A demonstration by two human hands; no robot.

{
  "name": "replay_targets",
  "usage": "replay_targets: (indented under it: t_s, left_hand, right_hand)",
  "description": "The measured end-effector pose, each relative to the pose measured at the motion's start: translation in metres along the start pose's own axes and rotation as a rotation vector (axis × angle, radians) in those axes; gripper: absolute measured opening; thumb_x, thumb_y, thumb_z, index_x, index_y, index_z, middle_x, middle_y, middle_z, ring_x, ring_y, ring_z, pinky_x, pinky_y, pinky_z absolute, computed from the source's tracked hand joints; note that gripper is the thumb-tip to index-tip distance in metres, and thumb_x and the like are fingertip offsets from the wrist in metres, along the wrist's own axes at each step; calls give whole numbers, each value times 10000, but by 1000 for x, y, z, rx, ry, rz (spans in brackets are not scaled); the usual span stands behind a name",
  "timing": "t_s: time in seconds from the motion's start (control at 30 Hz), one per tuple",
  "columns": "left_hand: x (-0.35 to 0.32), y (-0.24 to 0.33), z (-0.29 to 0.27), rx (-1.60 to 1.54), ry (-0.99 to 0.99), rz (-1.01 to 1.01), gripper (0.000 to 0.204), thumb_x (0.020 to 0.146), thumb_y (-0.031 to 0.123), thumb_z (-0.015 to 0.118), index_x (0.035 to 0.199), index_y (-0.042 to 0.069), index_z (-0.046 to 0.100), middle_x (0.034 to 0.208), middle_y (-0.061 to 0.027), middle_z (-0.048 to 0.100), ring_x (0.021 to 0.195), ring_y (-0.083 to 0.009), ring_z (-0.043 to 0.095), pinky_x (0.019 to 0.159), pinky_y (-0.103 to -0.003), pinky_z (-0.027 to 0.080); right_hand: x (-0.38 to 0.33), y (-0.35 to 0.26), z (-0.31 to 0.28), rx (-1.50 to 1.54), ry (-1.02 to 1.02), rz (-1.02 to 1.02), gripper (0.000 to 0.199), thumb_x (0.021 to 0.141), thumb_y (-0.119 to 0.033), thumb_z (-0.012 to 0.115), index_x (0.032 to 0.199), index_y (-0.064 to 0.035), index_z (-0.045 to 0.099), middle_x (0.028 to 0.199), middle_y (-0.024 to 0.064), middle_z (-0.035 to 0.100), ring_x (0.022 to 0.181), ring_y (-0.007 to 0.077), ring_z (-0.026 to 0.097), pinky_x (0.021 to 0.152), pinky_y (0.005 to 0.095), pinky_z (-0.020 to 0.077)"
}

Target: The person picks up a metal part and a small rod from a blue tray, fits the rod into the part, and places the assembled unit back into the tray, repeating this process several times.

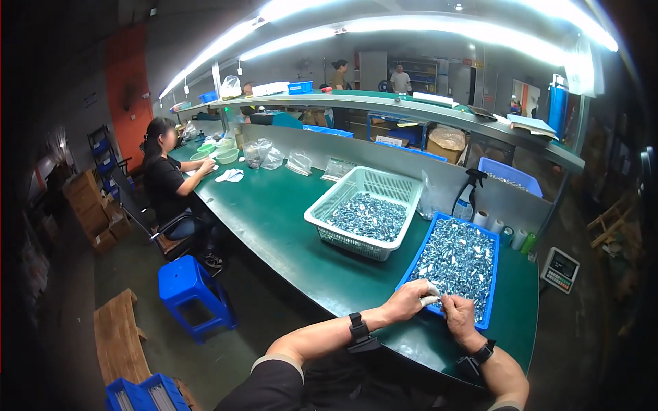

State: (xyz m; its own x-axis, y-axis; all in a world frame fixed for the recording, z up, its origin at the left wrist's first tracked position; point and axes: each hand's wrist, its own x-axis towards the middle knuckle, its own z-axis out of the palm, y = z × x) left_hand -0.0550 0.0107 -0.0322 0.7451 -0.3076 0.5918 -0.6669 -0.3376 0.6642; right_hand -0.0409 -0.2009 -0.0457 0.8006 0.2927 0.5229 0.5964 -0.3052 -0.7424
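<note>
My left hand (406,302), with white coverings on some fingertips, is closed in a pinch over the near edge of a blue tray (495,274). Close beside it, my right hand (460,318) is pinched too, and the fingertips of both nearly meet. Whatever small piece they hold is too small to make out. Many small shiny metal parts (455,255) fill the tray. Left of it stands a pale green plastic basket (356,244) with a heap of similar metal parts (368,218).
A spray bottle (468,195) and several rolls (519,238) stand behind the tray on the green table (274,222). A scale display (560,270) is at the right edge. At left sit a co-worker (168,178) and a blue stool (192,291). A shelf (384,103) runs above.
</note>
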Motion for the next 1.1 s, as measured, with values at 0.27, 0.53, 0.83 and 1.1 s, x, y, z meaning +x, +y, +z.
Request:
replay_targets:
  t_s: [0.27,0.53,0.83,1.1]
  left_hand:
    - [4,8,-58,272,91,289,142,875,96,764,1000,62,705,916,-105,677,896,-310,660,795,-390,533]
    - [52,-16,-99,618,226,231,328,822,151,788,1118,55,682,1033,-144,679,987,-361,642,885,-448,521]
    - [43,-70,-11,438,-321,24,219,811,192,791,944,43,701,984,-174,667,963,-389,670,820,-493,532]
    - [35,-63,0,387,-273,29,270,848,256,767,946,26,666,958,-190,658,934,-399,659,784,-502,525]
  right_hand:
    - [-19,-9,-1,263,20,277,423,1069,-291,600,747,-25,666,589,-1,586,518,65,493,491,249,376]
    - [-17,5,-1,100,294,182,414,1063,-254,604,731,-9,633,577,17,573,514,82,513,486,272,390]
    - [-14,20,7,36,409,147,429,1073,-262,592,720,-18,598,613,12,574,524,74,512,483,262,396]
    - [-19,19,6,-54,423,101,422,1067,-235,591,709,-11,590,588,40,570,503,111,523,495,285,400]
